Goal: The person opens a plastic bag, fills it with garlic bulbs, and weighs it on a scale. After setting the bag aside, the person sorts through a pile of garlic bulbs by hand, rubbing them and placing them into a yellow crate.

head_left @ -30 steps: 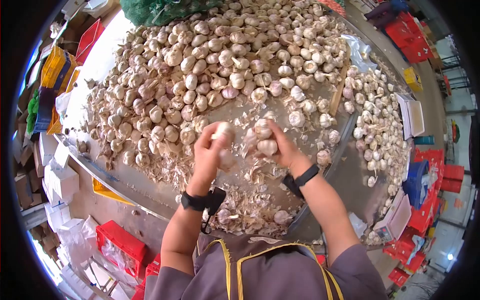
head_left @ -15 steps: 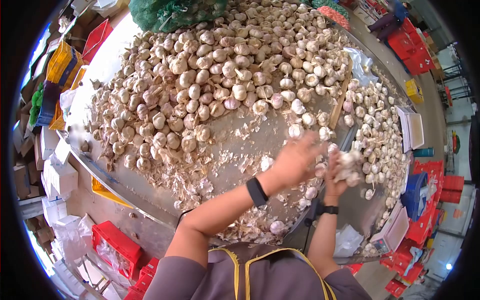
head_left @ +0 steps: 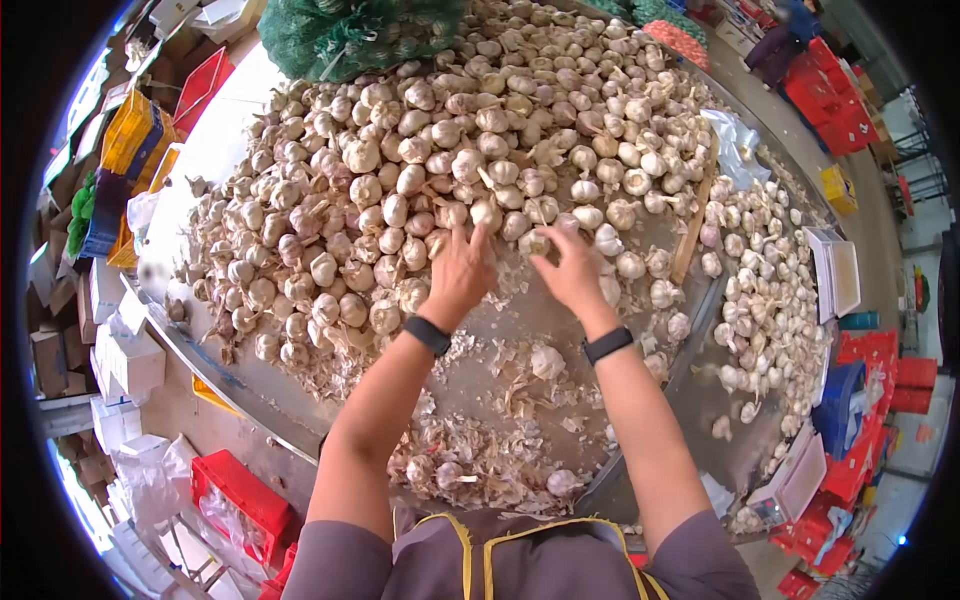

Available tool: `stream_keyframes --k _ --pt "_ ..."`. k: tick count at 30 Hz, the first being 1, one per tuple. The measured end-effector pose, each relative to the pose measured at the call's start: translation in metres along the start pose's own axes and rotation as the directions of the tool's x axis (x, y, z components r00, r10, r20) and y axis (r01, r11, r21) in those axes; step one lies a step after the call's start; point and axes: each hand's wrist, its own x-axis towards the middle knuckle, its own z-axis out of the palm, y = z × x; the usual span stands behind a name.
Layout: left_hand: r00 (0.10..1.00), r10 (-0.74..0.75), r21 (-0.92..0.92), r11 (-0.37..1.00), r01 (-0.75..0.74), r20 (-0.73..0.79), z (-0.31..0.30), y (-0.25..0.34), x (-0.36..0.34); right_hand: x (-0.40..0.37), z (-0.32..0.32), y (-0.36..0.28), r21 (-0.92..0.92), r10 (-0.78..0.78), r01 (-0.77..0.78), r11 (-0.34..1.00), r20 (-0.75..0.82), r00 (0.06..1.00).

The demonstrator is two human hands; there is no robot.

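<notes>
Left to right. Red crate (head_left: 240, 505) on the floor, off the table (head_left: 500, 328). Green net sack (head_left: 355, 40) sits at the far edge of the garlic pile (head_left: 410, 122).

Left hand (head_left: 463, 275): back up, fingers stretched forward over the pile's near edge. Fingertips right at a pale bulb (head_left: 486, 214); bulb lies straight ahead of the forefinger, away from the body. Undersides hidden, so can't tell if they grip.

Right hand (head_left: 574, 272): thumb and forefinger curved in a C, mouth to the left. Second bulb (head_left: 531, 243) is at that mouth, left of the hand, between both hands but nearer the right. Can't tell if it's pinched or just ringed.

Key relation: pale bulb ahead of left fingers, second bulb left of right fingers. Left is nearer the first, right nearer the second. Both roundish, no clear long axis; stem direction not readable.

Nearer the body: loose bulb (head_left: 547, 361) on the table, apart from both hands; dry skins (head_left: 485, 440) below it. Further right: wooden strip (head_left: 694, 228), then second garlic heap (head_left: 765, 325), well apart from the hands.
</notes>
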Motion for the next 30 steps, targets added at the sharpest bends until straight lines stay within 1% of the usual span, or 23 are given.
stream_keyframes --k 1,2,4,5,6,8,9,10,11,12,14,15,16,18,20,22,24,25,26,27,28,29,30 --pt "0.993 -0.064 -0.162 0.984 0.079 0.096 -0.011 0.001 -0.009 0.004 0.007 -0.010 -0.106 -0.020 0.026 0.994 0.055 0.998" --pt "0.973 -0.109 -0.313 0.934 0.169 0.201 -0.022 0.001 -0.019 0.005 0.012 -0.018 -0.102 -0.025 0.031 0.994 0.056 0.998" --pt "0.891 -0.241 -0.674 0.586 0.450 0.385 -0.038 -0.010 -0.037 0.002 0.018 -0.030 -0.224 0.109 -0.064 0.972 0.197 0.974" --pt "0.751 -0.351 -0.657 0.364 0.660 0.560 -0.071 -0.008 -0.032 -0.003 0.029 -0.017 -0.216 0.002 0.035 0.976 0.169 0.986" --pt "0.739 -0.363 -0.773 0.073 0.630 0.568 -0.064 -0.035 -0.038 -0.008 0.030 -0.014 -0.217 0.006 0.033 0.976 0.176 0.984" --pt "0.800 -0.310 -0.857 -0.234 0.460 0.514 -0.103 -0.048 -0.029 -0.013 0.031 -0.010 0.154 0.048 -0.069 0.986 0.131 0.990" --pt "0.826 -0.281 -0.861 -0.306 0.406 0.490 -0.118 -0.052 -0.017 -0.011 0.031 -0.011 0.151 0.049 -0.070 0.986 0.140 0.989" --pt "0.801 -0.311 -0.856 -0.257 0.448 0.512 -0.113 -0.077 -0.009 -0.004 0.029 -0.014 0.197 0.149 -0.178 0.964 0.156 0.976" --pt "0.777 -0.495 -0.837 0.161 0.523 0.390 -0.110 -0.085 0.009 0.005 0.025 -0.018 0.240 0.246 -0.284 0.928 0.174 0.953" --pt "0.823 -0.535 -0.514 0.660 0.548 0.192 -0.095 -0.109 0.023 0.015 0.019 -0.032 0.235 0.248 -0.286 0.929 0.178 0.952" --pt "0.824 -0.551 0.026 0.833 0.553 0.133 -0.103 -0.089 0.045 0.041 0.013 -0.068 -0.033 0.342 -0.352 0.935 0.338 0.877" --pt "0.874 -0.476 0.113 0.878 0.465 0.100 -0.096 -0.086 0.049 0.049 0.028 -0.064 -0.126 0.254 -0.226 0.966 0.303 0.918" --pt "0.915 -0.395 0.204 0.905 0.373 0.078 -0.087 -0.089 0.050 0.057 0.032 -0.070 -0.125 0.251 -0.222 0.967 0.308 0.918" --pt "0.921 -0.369 0.297 0.900 0.320 0.124 -0.077 -0.098 0.054 0.071 0.037 -0.080 -0.345 0.264 -0.136 0.929 0.355 0.897" --pt "0.952 -0.284 0.218 0.942 0.254 0.118 -0.075 -0.100 0.051 0.074 0.042 -0.083 -0.389 0.251 -0.104 0.916 0.351 0.902" --pt "0.946 -0.301 0.148 0.948 0.283 0.120 -0.089 -0.088 0.040 0.077 0.040 -0.090 -0.496 0.297 -0.052 0.867 0.430 0.853" --pt "0.959 -0.282 -0.249 0.928 0.278 0.018 -0.089 -0.096 0.019 0.067 0.048 -0.088 -0.519 0.274 -0.003 0.855 0.446 0.852" --pt "0.903 -0.392 -0.367 0.825 0.429 0.175 -0.097 -0.091 0.011 0.060 0.049 -0.090 -0.480 0.275 -0.025 0.877 0.459 0.845" --pt "0.906 -0.353 -0.638 0.648 0.417 0.234 -0.088 -0.099 -0.002 0.052 0.051 -0.093 -0.438 0.275 -0.046 0.898 0.475 0.836" --pt "0.870 -0.401 -0.752 0.469 0.464 0.287 -0.094 -0.090 -0.014 0.042 0.049 -0.092 -0.406 0.245 -0.049 0.913 0.448 0.860" --pt "0.831 -0.434 -0.831 0.267 0.488 0.348 -0.104 -0.074 -0.026 0.034 0.045 -0.091 -0.404 0.241 -0.044 0.913 0.450 0.860" --pt "0.803 -0.391 -0.853 0.077 0.515 0.450 -0.116 -0.057 -0.034 0.027 0.039 -0.091 -0.285 0.264 -0.132 0.950 0.500 0.825" --pt "0.791 -0.375 -0.859 -0.033 0.510 0.484 -0.114 -0.051 -0.044 0.020 0.034 -0.091 -0.164 0.276 -0.222 0.961 0.550 0.788"
